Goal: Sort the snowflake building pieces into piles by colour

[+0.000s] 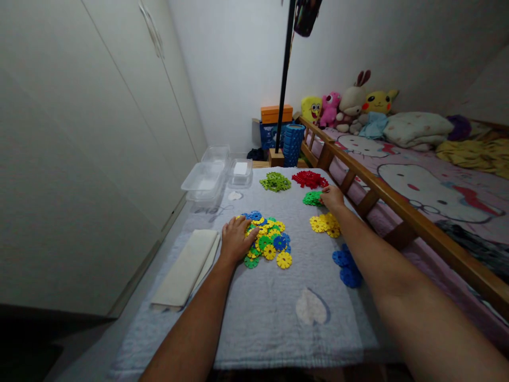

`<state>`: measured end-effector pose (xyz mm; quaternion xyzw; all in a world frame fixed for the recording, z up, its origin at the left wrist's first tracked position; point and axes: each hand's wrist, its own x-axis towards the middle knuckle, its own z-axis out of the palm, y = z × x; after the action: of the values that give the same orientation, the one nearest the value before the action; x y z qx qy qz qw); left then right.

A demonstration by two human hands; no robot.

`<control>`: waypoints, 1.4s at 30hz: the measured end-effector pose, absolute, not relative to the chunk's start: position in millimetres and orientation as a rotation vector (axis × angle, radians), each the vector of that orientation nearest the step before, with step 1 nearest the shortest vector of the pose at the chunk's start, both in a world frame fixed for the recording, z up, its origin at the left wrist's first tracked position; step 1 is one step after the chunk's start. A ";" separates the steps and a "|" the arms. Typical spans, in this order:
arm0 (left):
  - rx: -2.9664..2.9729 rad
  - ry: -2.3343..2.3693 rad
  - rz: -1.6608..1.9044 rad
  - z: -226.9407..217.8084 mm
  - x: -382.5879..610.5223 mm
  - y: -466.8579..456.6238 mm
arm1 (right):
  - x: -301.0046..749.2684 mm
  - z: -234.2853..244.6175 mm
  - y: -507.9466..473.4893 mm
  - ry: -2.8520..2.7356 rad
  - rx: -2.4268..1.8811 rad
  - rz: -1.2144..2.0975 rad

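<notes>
A mixed heap of yellow, blue and green snowflake discs [270, 241] lies mid-blanket. My left hand [235, 239] rests on the heap's left edge, fingers curled over some discs. My right hand [331, 197] reaches to the dark green pile [312, 198], fingertips closed at its right edge; what they pinch is hidden. Sorted piles lie around: light green [275, 182], red [309, 179], yellow [325, 224], and blue [345, 264] partly under my right forearm.
The grey blanket [262, 307] covers the floor. A folded cream cloth [186, 268] lies at left. Clear plastic tubs [207, 180] stand at the back left beside wardrobe doors. A wooden bed rail [397, 204] runs along the right; plush toys sit behind.
</notes>
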<state>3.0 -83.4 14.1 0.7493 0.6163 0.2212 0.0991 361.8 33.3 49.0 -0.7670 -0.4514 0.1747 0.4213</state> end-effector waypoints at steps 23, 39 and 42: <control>2.201 1.722 0.741 8.8 -0.7 -82.7 | 245.6 38.2 -109.6 -1.943 -1.455 0.729; 2.169 1.686 0.777 8.8 -2.3 -80.4 | 253.9 38.3 -112.2 -1.803 -1.454 0.777; 2.162 1.674 0.807 6.9 -3.4 -78.9 | 279.1 51.4 -112.9 -1.798 -1.465 0.753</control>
<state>-3.4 -78.9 6.9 0.7504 0.5810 0.2799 0.1446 279.1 -112.9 51.4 -0.5641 -0.6922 0.2901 0.3443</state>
